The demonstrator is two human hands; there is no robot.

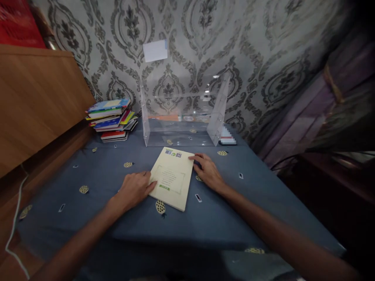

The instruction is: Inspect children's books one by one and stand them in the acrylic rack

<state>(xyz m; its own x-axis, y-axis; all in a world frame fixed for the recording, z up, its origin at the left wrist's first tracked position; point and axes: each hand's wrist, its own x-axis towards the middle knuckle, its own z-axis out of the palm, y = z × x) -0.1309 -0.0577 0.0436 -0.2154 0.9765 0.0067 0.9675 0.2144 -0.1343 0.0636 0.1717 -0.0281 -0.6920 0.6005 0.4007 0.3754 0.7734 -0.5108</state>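
Head view, we list: one cream booklet (172,180), lying aslant on a blue cloth (234,207) with pineapple motifs, printed face up, two square codes at its far end. One left hand (137,189), fingers bent, thumb upon the booklet's left edge. One right hand (208,171), fingers half-curled, fingertips touching the far right corner. Whether either hand grips, we cannot tell. Behind the booklet, we enter one clear stand (218,117); left of that, one uneven stack of books (113,121); beyond, patterned wallpaper (168,19).
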